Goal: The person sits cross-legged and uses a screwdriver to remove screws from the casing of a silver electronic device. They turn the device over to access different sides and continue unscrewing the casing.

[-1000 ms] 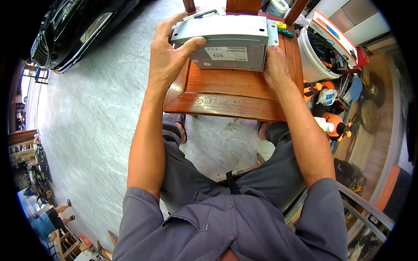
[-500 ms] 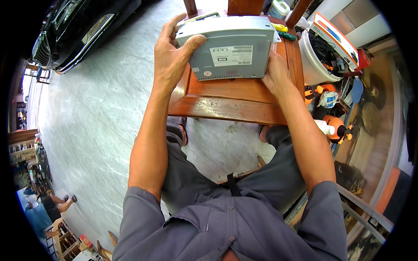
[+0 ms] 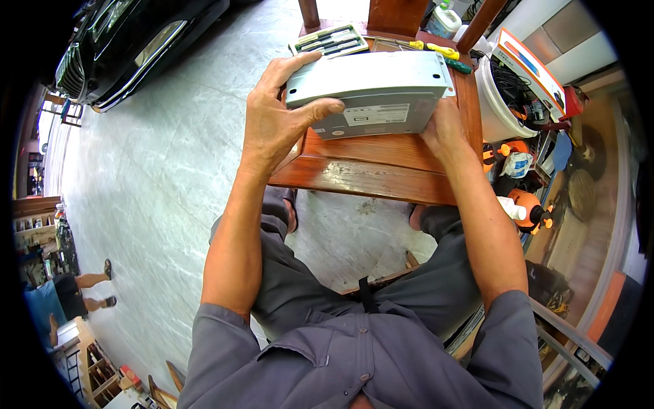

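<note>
Between my hands is a grey metal electronic unit (image 3: 371,78), box-shaped, with a white label on the side facing me. It is held tilted above the wooden chair seat (image 3: 354,178), its top face showing. My left hand (image 3: 276,109) grips its left end, thumb on the near side and fingers over the top. At the lower right corner, my right hand (image 3: 444,126) holds it; those fingertips are hidden behind the unit. Beyond it on the seat lie a case of small screwdrivers (image 3: 332,41), a yellow-handled tool (image 3: 441,50) and a green-handled screwdriver (image 3: 458,65).
A white bucket (image 3: 501,112) of black cables stands right of the seat, a flat orange-and-white box (image 3: 528,68) on it. Orange spray bottles (image 3: 528,210) sit nearer. A black car (image 3: 129,48) is at far left. Another person (image 3: 61,300) is at lower left.
The unit has tipped, so more of its top face shows and its labelled side looks narrower. The screwdriver case behind it has come into fuller view. Both hands keep their hold.
</note>
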The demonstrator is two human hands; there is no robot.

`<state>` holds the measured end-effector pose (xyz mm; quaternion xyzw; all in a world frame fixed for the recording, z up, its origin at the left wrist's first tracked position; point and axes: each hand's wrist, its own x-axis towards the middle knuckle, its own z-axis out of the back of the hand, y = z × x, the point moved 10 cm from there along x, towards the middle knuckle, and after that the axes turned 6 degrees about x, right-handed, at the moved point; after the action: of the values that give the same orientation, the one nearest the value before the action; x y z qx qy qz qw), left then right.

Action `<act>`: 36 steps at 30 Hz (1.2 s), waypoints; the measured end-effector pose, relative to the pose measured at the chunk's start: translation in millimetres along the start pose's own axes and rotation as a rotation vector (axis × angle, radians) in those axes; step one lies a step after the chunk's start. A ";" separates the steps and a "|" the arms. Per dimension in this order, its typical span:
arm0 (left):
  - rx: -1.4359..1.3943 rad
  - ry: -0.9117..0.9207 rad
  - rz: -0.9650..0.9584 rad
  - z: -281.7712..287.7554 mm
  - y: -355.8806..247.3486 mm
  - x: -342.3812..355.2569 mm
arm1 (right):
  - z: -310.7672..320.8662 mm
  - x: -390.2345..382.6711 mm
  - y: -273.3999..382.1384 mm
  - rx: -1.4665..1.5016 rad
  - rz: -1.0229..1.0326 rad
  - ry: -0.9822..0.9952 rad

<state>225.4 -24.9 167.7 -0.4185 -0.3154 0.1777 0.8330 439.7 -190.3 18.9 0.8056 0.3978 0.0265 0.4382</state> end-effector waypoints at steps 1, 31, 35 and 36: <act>0.072 -0.016 -0.035 1.8 -4.5 0.8 | 4.5 4.0 -1.7 0.014 -0.013 0.009; -1.428 -0.080 0.838 -75.6 78.6 -61.2 | -77.9 -66.3 77.8 -0.110 0.257 0.404; -1.569 -0.009 0.821 -84.0 68.2 -59.8 | -79.4 -66.1 68.8 -0.115 0.224 0.449; -1.549 0.007 0.811 -83.1 70.7 -61.3 | -82.3 -67.5 66.0 -0.106 0.209 0.464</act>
<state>233.9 -66.4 50.0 -0.9473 -0.1715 0.1947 0.1877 402.3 -198.5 138.1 0.7908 0.4001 0.2765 0.3716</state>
